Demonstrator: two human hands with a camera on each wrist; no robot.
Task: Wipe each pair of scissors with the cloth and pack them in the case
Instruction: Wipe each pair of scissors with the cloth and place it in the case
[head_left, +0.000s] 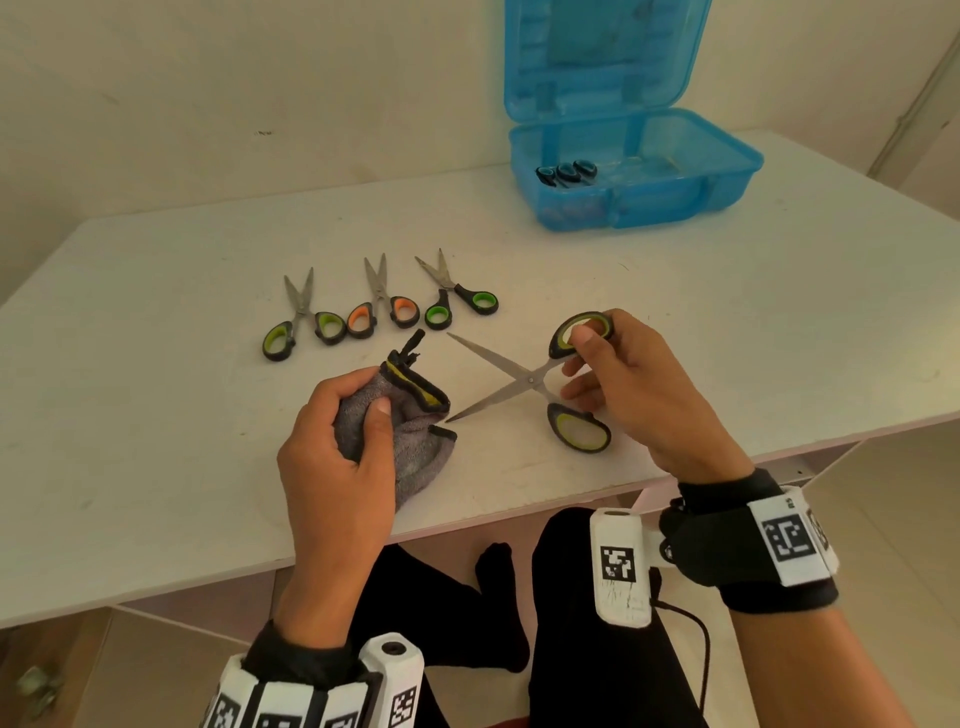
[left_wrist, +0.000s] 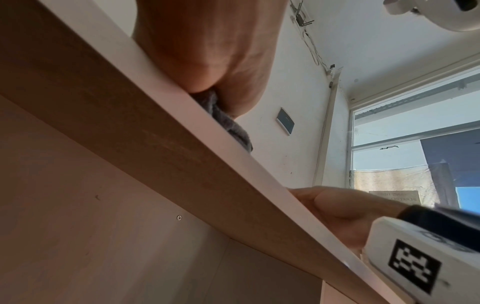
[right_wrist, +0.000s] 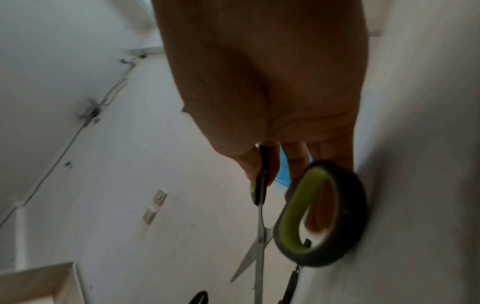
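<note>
My right hand (head_left: 597, 364) pinches the upper handle of a pair of green-and-black scissors (head_left: 530, 380) with the thumb through its ring; the blades are spread wide apart above the table. The lower blade tip touches the grey cloth (head_left: 410, 421) that my left hand (head_left: 358, 415) grips in a bunch on the table. The right wrist view shows the same scissors (right_wrist: 319, 216) under my fingers. A bit of the cloth (left_wrist: 223, 121) shows in the left wrist view. Three more pairs (head_left: 306, 317) (head_left: 384, 304) (head_left: 457, 293) lie in a row behind. The blue case (head_left: 634, 171) stands open at the back right.
Black scissor handles (head_left: 566, 174) lie inside the case's left part. The case lid (head_left: 602, 52) leans up against the wall. The white table (head_left: 156, 415) has its front edge just under my wrists, with my knees below it.
</note>
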